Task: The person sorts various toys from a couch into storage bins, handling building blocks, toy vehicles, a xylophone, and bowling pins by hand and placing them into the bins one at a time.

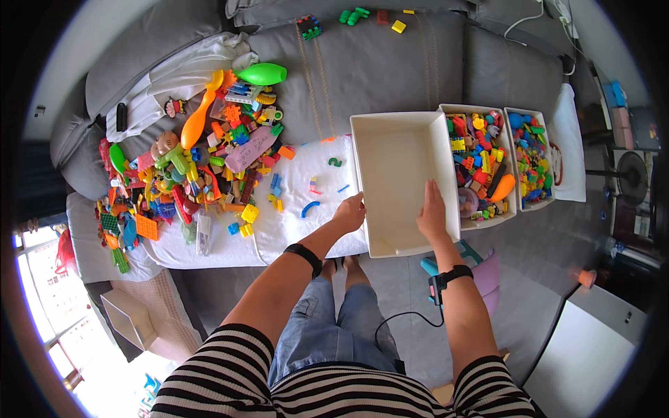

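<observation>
An empty white storage bin [401,240] stands in front of me at the edge of the white-covered seat. My left hand [350,212] is closed at its left wall, with the fingertips curled at the rim. My right hand [432,211] reaches over the bin near its right wall, fingers stretched out and together; whether it presses on the wall I cannot tell. Left of the bin lie a few loose pieces: a blue curved piece [310,208], a green curved piece [335,162] and yellow blocks [249,214].
A big heap of mixed toys [188,174] covers the couch's left side. Two white bins full of toys, a nearer one [512,209] and a farther one [550,198], stand to the right. Some blocks [398,26] lie at the back. A teal and purple stool [481,268] is below.
</observation>
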